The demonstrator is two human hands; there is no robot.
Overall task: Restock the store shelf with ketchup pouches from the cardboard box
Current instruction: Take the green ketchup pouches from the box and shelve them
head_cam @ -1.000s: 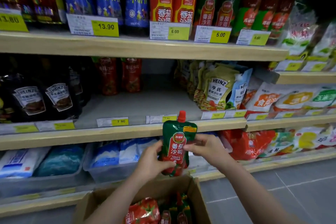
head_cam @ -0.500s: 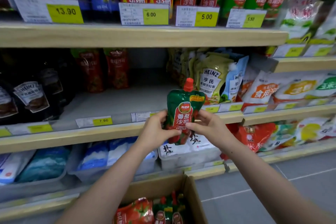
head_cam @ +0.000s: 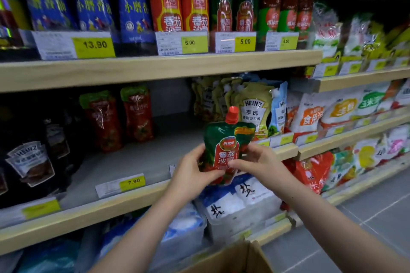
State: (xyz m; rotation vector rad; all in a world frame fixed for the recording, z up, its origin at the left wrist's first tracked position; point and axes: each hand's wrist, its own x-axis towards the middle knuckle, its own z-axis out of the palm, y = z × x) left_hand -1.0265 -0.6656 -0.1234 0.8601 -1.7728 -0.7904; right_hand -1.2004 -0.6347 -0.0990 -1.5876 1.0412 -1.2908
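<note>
I note two ketchup pouches (head_cam: 121, 117) shelved at the back; my left hand (head_cam: 193, 170) and right hand (head_cam: 259, 162) fingers pinch another pouch (head_cam: 224, 148), shelf (head_cam: 142, 157) mostly bare.

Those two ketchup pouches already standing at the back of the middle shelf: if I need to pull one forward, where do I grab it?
Judging by its pose, take the nearer ketchup pouch by its upper body, coming straight in from the front over the bare shelf. It stands upright with dark bottles close on its left, so a side approach looks cramped.

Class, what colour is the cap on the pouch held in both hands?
Red, on the pouch; seen best in the head view.
</note>
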